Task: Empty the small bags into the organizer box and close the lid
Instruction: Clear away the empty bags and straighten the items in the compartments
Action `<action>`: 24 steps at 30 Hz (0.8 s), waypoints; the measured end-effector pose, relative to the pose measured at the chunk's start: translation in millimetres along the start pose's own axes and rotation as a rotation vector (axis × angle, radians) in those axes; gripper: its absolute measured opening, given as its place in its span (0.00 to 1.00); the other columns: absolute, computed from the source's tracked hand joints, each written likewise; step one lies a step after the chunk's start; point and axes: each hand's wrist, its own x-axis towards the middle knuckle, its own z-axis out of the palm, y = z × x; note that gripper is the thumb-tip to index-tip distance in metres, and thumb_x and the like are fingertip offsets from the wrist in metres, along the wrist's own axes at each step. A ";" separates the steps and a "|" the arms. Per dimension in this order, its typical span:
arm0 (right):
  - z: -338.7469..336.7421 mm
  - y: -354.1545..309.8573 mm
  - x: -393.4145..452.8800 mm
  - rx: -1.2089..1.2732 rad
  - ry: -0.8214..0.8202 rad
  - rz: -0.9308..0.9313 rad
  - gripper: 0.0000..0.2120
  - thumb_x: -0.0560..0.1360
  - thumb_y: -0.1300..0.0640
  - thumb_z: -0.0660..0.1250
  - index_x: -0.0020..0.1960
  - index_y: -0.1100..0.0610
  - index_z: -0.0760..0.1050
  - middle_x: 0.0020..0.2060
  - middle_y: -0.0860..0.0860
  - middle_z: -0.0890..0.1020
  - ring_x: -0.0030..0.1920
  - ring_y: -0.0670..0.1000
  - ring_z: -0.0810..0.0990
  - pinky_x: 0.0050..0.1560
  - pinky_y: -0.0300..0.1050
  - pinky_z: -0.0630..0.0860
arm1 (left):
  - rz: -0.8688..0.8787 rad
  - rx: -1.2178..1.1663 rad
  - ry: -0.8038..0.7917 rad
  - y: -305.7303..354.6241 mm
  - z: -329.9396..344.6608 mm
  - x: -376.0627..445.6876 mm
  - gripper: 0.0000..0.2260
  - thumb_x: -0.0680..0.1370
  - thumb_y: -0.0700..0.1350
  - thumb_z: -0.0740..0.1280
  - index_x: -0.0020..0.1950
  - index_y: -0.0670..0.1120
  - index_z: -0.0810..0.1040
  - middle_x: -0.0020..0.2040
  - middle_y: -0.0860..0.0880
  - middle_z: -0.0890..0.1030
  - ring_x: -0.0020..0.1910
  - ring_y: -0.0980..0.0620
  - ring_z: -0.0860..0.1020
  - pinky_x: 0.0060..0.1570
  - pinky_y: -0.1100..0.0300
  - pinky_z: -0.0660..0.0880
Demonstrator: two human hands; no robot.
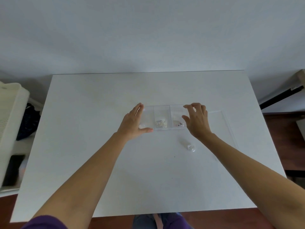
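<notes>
A clear organizer box point(162, 107) with three compartments lies near the middle of the white table point(92, 129). Small bags lie inside it: one with whitish pieces point(161, 123) in the middle compartment, one with tiny coloured bits point(179, 123) in the right one, and a pale one point(142, 126) at the left, half hidden. My left hand point(134, 123) rests against the box's left end, fingers spread. My right hand point(197, 120) hovers at the box's right end, fingers curled and apart. The clear lid point(221, 123) lies flat to the right.
A small clear vial point(189, 145) lies on its side in front of the box. A white bin point(11, 113) and dark items stand off the table's left edge. A dark wooden surface point(283, 129) lies beyond the right edge.
</notes>
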 end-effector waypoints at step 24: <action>18.7 -10.8 -106.0 0.354 -0.161 0.196 0.17 0.74 0.65 0.70 0.63 0.62 0.76 0.55 0.59 0.80 0.49 0.58 0.82 0.54 0.51 0.80 | -0.125 -0.113 0.210 -5.1 32.7 -56.5 0.23 0.82 0.45 0.57 0.77 0.45 0.58 0.75 0.44 0.66 0.71 0.45 0.70 0.66 0.47 0.73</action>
